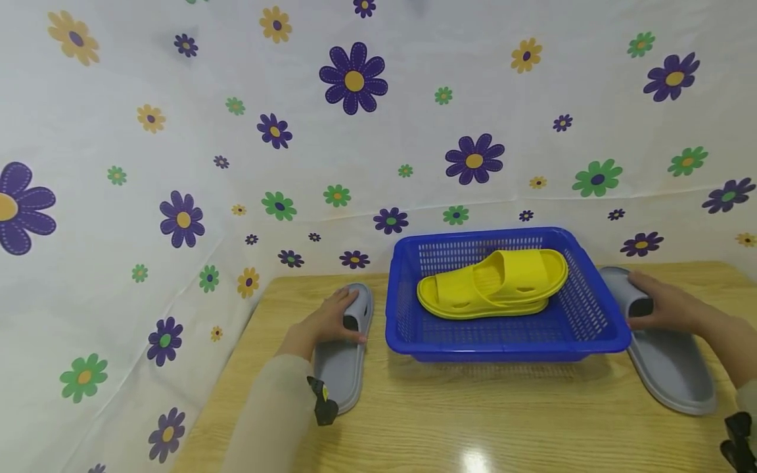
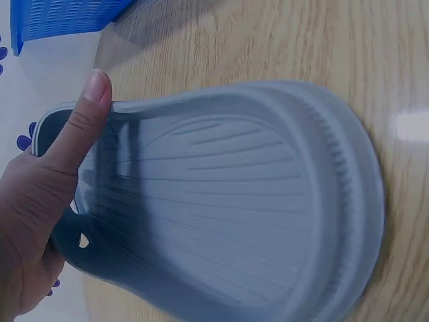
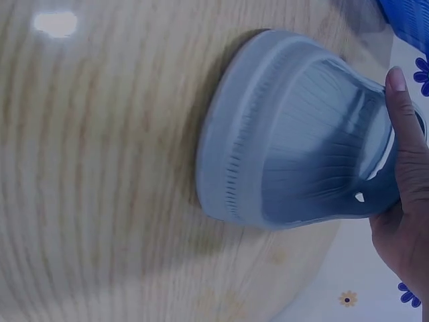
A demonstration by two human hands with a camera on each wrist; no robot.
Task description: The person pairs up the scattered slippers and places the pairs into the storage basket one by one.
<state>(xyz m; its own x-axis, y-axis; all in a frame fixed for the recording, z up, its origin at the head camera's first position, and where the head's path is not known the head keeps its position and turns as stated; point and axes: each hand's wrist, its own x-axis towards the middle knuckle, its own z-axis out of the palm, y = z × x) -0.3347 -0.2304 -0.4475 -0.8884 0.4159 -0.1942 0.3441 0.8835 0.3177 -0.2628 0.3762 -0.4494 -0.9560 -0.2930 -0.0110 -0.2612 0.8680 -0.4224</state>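
My left hand (image 1: 324, 323) grips a grey slipper (image 1: 338, 373) across its strap, left of the blue basket. The thumb (image 2: 82, 124) lies along the strap's inner edge in the left wrist view, and the heel points towards me. On the basket's other side, my right hand (image 1: 674, 306) holds a matching grey slipper (image 1: 677, 368) by the strap; its toe end is partly behind the basket's corner in the head view. In the right wrist view that slipper (image 3: 308, 141) shows its ridged heel, with the fingers mostly hidden behind the strap.
Between the hands stands a blue plastic basket (image 1: 508, 348) with perforated walls. A pair of yellow slippers (image 1: 523, 277) lies in it, one on top of the other. The wooden table (image 1: 402, 420) meets a white flower-print cloth (image 1: 408, 131) at the back and left.
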